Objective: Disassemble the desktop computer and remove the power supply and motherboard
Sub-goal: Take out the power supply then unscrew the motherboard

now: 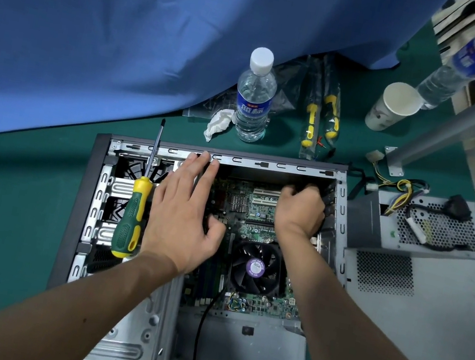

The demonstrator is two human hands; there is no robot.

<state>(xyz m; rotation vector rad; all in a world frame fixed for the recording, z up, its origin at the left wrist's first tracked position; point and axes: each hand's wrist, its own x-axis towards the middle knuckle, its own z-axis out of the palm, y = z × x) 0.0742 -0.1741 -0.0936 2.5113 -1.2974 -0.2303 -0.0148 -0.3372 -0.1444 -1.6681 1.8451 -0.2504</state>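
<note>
Two hands work inside the open case (95, 186) lying at the centre of the frame on a green table (3, 202). The left hand (184, 211) is spread flat, fingers straight, fingertips touching the case's upper rail and palm over the left edge of the motherboard (256, 211). The right hand (300, 210) is curled at the board's upper right corner, beside the case's rear wall; it seems to grip something dark there, though what it holds cannot be made out. The power supply (418, 224) already sits outside the case at right of frame, cables trailing, on a grey panel (426, 324). The board, with its fan (257, 267), remains seated in the case, so the step in hand appears to be freeing it. A screwdriver (135, 212) rests on the drive bays at left. The next move likely calls for loosening the board from the rear wall and lifting it level, minding the black cable (205, 317) running toward the bottom of the frame. A bottle (255, 94) and a cup (393, 107) stand toward the top of the frame.
</note>
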